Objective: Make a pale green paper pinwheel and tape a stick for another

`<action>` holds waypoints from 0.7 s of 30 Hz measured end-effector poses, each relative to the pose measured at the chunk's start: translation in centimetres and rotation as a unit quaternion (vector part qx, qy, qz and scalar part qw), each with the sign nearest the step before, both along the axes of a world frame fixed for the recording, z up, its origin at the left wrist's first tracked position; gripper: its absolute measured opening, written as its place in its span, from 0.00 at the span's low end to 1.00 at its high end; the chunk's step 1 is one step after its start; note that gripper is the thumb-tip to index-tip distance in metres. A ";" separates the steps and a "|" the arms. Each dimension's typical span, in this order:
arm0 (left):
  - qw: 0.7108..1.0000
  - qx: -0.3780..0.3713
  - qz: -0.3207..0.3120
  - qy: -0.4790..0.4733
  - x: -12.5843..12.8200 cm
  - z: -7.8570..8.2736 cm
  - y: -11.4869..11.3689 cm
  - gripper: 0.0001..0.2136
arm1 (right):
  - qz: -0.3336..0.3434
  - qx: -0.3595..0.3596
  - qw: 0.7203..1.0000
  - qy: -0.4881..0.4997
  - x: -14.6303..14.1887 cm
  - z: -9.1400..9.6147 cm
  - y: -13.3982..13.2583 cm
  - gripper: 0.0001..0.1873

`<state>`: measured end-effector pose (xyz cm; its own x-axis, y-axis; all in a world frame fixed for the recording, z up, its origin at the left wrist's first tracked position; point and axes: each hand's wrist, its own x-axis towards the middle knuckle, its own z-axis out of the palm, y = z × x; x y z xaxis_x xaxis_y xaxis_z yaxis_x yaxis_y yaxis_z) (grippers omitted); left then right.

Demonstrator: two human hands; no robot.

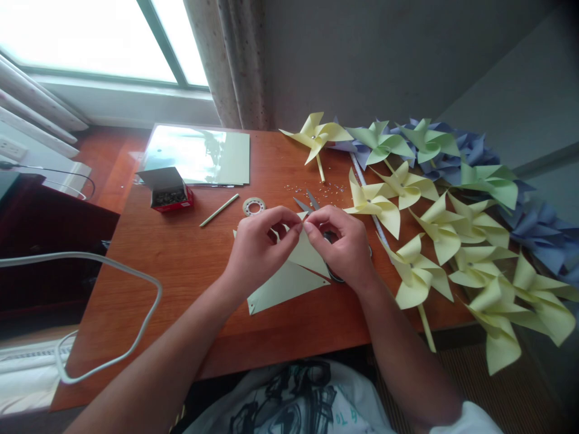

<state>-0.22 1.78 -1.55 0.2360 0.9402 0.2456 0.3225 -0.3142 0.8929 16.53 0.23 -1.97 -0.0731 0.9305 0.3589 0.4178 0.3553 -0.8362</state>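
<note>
Both hands meet over the table, left hand and right hand each pinching the folded pale-yellow paper between closed fingertips

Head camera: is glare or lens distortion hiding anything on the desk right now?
Head view: the window is blown out and glare washes over the sheets below it; the lens bends the edges, stretching the pinwheels at right; the left hand and right hand pinching the paper are sharp.

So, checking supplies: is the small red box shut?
No, the red box stands open, its flap raised, dark contents showing.
</note>
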 end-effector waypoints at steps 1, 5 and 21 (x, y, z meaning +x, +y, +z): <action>1.000 0.012 0.005 0.007 0.0 0.0 0.0 0.04 | 0.000 0.015 1.000 -0.013 0.0 0.0 0.0 0.04; 0.996 0.066 0.032 0.042 0.1 0.0 -0.2 0.04 | 0.004 0.078 0.995 -0.065 -0.1 0.1 0.0 0.05; 0.999 0.008 0.029 -0.023 0.1 -0.2 0.0 0.03 | -0.009 -0.039 0.998 0.048 -0.2 -0.3 -0.1 0.03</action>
